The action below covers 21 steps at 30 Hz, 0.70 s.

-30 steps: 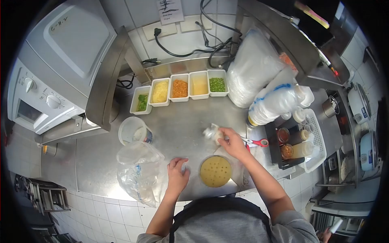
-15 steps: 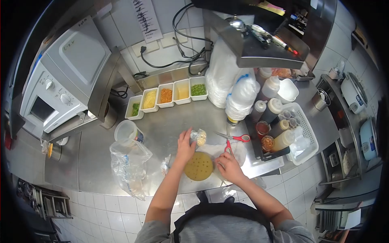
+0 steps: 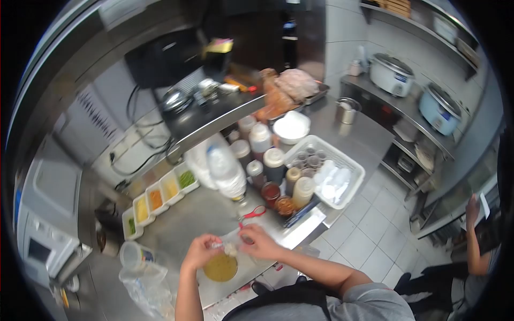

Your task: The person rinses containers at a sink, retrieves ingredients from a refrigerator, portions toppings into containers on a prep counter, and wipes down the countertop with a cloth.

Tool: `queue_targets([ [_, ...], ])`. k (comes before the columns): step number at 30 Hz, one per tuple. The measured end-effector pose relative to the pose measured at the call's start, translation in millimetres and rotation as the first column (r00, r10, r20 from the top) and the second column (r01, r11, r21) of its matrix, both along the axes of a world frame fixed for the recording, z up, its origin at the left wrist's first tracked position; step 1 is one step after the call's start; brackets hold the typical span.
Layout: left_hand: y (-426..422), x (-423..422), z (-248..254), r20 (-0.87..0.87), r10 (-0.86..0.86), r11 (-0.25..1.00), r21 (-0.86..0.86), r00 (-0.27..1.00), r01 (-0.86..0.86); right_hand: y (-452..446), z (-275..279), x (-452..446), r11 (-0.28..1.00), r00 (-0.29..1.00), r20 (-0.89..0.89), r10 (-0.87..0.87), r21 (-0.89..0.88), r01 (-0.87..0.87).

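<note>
My left hand [image 3: 201,251] is closed, fingertips pinching the clear plastic of a small bag [image 3: 231,250] with pale contents. The bag hangs over the far edge of a round yellow-green disc [image 3: 220,268] on the steel counter. Just right of the bag, my right hand [image 3: 260,242] has its fingers curled together; what lies between them is blurred and hard to make out. Red-handled scissors [image 3: 254,213] lie beyond my right hand, on the counter.
White tubs of chopped food [image 3: 155,199] line the counter's back. Sauce bottles [image 3: 274,163] and a white basket [image 3: 348,198] stand to the right. A clear bag [image 3: 144,286] lies beside a plastic tub [image 3: 134,255] at left. Another person's hand [image 3: 472,207] holds something white at far right.
The view has swung to the right, bringing another person into sight. My left hand has lifted the small bag, and my right hand has come close to it over the disc.
</note>
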<state>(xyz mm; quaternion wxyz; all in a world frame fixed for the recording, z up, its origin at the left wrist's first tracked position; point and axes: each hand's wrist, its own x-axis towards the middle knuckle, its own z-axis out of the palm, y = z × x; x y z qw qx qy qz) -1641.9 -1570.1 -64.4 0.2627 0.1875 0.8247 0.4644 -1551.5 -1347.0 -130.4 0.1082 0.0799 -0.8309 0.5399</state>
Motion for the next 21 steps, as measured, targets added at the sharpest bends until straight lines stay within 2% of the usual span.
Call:
queue_targets([
  [2,20.2,16.0,14.7,0.036,-0.091,0.995,0.052,0.995,0.089,-8.5,11.9,9.3,0.998,0.984,-0.18,-0.011,-0.055,0.001],
  [3,29.0,20.7,20.6,0.055,-0.133,0.989,0.074,0.99,0.129,-7.6,14.0,11.2,0.999,0.98,-0.198,-0.002,-0.037,-0.006],
  [5,45.3,29.3,26.7,0.111,-0.176,0.958,0.249,0.978,0.144,0.3,15.4,18.4,1.0,0.976,-0.216,0.03,-0.001,-0.031],
  [6,53.8,33.4,27.7,0.143,-0.193,0.932,0.337,0.971,0.135,10.0,15.8,23.7,0.998,0.987,-0.15,0.052,-0.012,-0.054],
  [8,65.5,36.7,32.4,0.073,-0.18,0.953,0.261,0.981,0.156,26.3,17.0,34.9,0.992,0.993,-0.017,0.115,-0.045,-0.116],
  [9,70.2,37.6,33.8,0.035,-0.173,0.962,0.22,0.984,0.162,32.4,19.4,40.3,0.994,0.994,0.006,0.109,0.006,-0.109],
  [11,81.6,43.2,23.4,-0.01,-0.138,0.951,0.278,0.99,0.136,45.8,27.5,51.6,0.989,0.994,0.051,0.092,0.108,-0.097],
  [12,89.6,47.8,20.5,-0.029,-0.117,0.944,0.308,0.993,0.121,52.7,32.9,57.7,0.99,0.992,0.084,0.09,0.1,-0.098],
  [14,104.6,56.1,17.0,-0.19,-0.04,0.963,0.254,0.981,0.089,64.7,41.3,67.3,0.99,0.984,0.152,0.097,0.086,-0.111],
  [18,125.4,77.3,23.9,-0.483,0.067,0.995,0.1,0.873,-0.021,74.6,29.4,71.2,0.988,0.985,0.084,0.151,0.015,-0.153],
  [21,104.6,75.1,13.0,-0.322,0.05,0.998,-0.014,0.945,-0.058,71.5,13.4,64.6,0.978,0.978,0.044,0.204,-0.045,-0.202],
])
